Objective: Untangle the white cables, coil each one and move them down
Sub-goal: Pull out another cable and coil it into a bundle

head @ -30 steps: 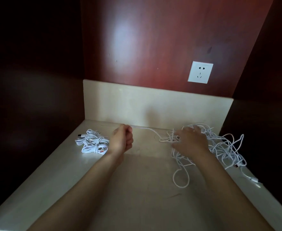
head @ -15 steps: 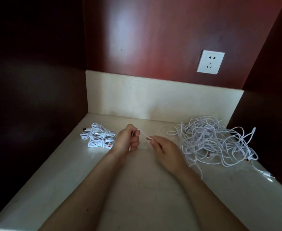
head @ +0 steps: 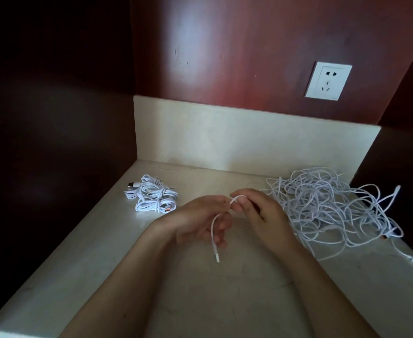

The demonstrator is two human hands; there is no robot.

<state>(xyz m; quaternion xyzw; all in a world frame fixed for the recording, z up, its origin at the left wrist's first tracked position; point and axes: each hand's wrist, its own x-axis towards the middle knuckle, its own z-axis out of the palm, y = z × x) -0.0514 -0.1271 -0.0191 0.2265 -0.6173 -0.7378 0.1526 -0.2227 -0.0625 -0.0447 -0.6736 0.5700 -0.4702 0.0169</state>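
Countertop (head: 200,301): pale stone, set in a dark wood alcove
Held cable (head: 213,230): white, bent over at the fingertips; plug end hangs toward 6 o'clock
Left hand (head: 200,220): fingers curled, pinching the bend
Right hand (head: 261,215): thumb and forefinger pinching the same bend; it hides the cable's run to the pile
Tangled pile (head: 327,206): 3 o'clock of the hands, partly behind the right wrist
Coiled bundle (head: 151,197): 10 o'clock, well apart
Wall socket (head: 328,81): 1 o'clock, above the backsplash (head: 249,140)
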